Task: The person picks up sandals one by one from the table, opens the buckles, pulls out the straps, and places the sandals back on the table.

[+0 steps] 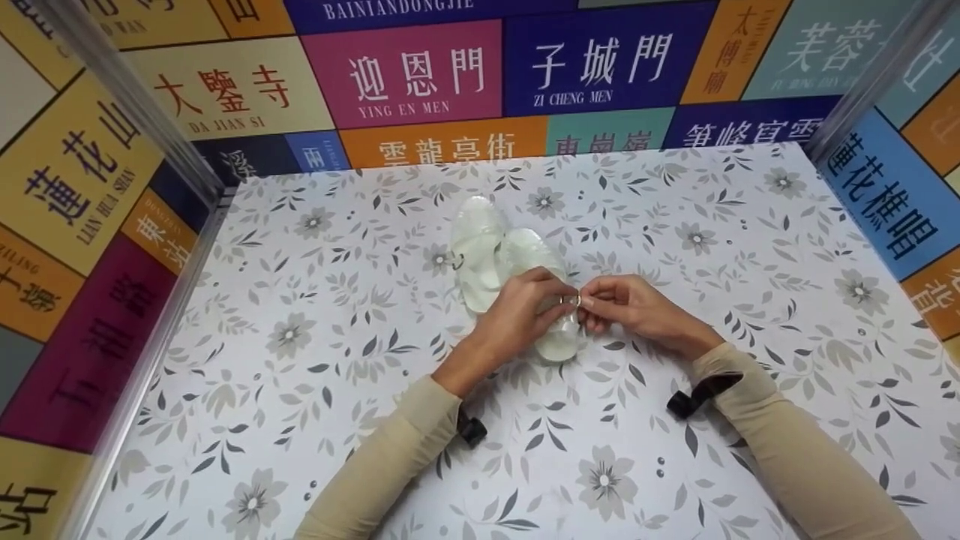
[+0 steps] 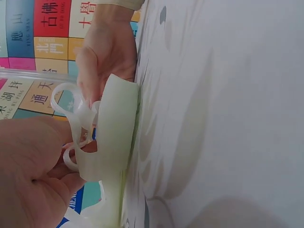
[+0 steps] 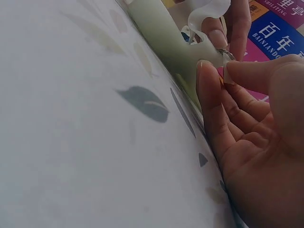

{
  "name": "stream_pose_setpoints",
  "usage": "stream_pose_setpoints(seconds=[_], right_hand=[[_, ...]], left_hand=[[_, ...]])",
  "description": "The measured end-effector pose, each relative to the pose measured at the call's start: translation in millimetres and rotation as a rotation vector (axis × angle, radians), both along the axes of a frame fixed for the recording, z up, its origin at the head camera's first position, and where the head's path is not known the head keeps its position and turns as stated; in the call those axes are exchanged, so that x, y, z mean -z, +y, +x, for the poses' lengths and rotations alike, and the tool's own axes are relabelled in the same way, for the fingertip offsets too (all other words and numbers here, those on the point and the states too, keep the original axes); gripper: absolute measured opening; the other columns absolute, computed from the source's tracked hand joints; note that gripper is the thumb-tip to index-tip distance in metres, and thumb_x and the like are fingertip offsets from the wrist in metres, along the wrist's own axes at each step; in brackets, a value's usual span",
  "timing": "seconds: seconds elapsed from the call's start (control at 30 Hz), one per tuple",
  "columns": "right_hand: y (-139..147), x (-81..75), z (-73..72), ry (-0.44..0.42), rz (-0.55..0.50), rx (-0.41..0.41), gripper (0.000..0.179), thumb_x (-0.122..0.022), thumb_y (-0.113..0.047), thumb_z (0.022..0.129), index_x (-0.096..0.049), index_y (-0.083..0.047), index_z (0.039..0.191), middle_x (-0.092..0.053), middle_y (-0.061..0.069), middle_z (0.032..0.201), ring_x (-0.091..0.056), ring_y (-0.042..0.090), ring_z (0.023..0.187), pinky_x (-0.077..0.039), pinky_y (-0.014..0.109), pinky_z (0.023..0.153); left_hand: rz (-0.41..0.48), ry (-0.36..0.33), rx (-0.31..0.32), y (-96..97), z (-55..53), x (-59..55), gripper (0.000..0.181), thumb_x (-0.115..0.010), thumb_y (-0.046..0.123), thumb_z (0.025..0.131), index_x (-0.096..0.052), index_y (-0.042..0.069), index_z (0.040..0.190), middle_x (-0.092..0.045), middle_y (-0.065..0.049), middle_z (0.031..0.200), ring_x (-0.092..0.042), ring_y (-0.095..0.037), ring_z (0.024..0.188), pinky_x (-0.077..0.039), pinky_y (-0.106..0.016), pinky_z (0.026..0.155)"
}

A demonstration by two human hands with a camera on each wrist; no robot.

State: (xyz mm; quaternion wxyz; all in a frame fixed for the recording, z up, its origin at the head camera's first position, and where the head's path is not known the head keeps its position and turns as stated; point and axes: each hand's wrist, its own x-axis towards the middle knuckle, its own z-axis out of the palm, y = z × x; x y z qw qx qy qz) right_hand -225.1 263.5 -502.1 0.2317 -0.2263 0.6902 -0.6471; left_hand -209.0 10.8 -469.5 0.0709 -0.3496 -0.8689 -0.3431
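Observation:
Two pale green translucent sandals lie side by side on the table, toes pointing away. The farther sandal stands untouched on the left. Both hands are at the heel end of the nearer sandal. My left hand pinches its strap near a small metal buckle. From the other side, my right hand pinches the strap's end between thumb and forefinger. In the left wrist view a looped strap rises above the sandal's heel. Fingers partly hide the buckle.
A white tablecloth with grey flowers and leaves covers the table. Colourful panels with printed characters stand behind and at both sides. Metal posts rise at the back corners. Each wrist wears a black strap with a small camera.

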Motion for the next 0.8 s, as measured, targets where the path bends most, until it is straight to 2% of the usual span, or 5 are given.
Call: stream_pose_setpoints(seconds=[0.2,0.33,0.53,0.8], right_hand=[[-1.1,0.6,-0.3,0.009,0.041,0.006,0.025,-0.064,-0.015,0.11,-0.068,0.008,0.12,-0.076,0.006,0.098,-0.071,0.01,0.079,-0.063,0.023,0.074],[1.6,-2.5,-1.6,-0.014,0.036,-0.019,0.028,-0.065,-0.014,0.109,-0.067,0.011,0.121,-0.077,0.009,0.099,-0.073,0.011,0.08,-0.065,0.025,0.075],[6.8,-5.5,-3.8,-0.072,0.065,-0.042,0.029,-0.068,-0.013,0.107,-0.066,0.013,0.119,-0.078,0.012,0.099,-0.073,0.012,0.078,-0.066,0.026,0.073],[1.5,-0.8,-1.5,-0.037,0.05,-0.054,0.027,-0.064,-0.013,0.109,-0.065,0.012,0.119,-0.074,0.012,0.097,-0.071,0.012,0.078,-0.064,0.025,0.07]], left_hand=[[-0.001,-0.029,0.002,-0.3,1.2,-1.0,0.021,-0.076,0.018,0.103,-0.082,0.011,0.122,-0.077,-0.004,0.113,-0.072,-0.016,0.106,-0.058,-0.019,0.094],[0.014,-0.058,-0.008,-1.5,1.0,-0.6,0.016,-0.078,0.016,0.101,-0.081,0.01,0.116,-0.077,-0.004,0.111,-0.072,-0.016,0.106,-0.058,-0.018,0.096],[0.034,-0.057,-0.006,-1.4,0.6,1.0,0.016,-0.078,0.016,0.101,-0.08,0.009,0.115,-0.078,-0.005,0.113,-0.073,-0.018,0.107,-0.059,-0.02,0.097],[0.066,-0.061,-0.004,-2.0,0.7,3.9,0.019,-0.079,0.018,0.101,-0.081,0.008,0.118,-0.079,-0.006,0.114,-0.073,-0.018,0.109,-0.059,-0.024,0.099]])
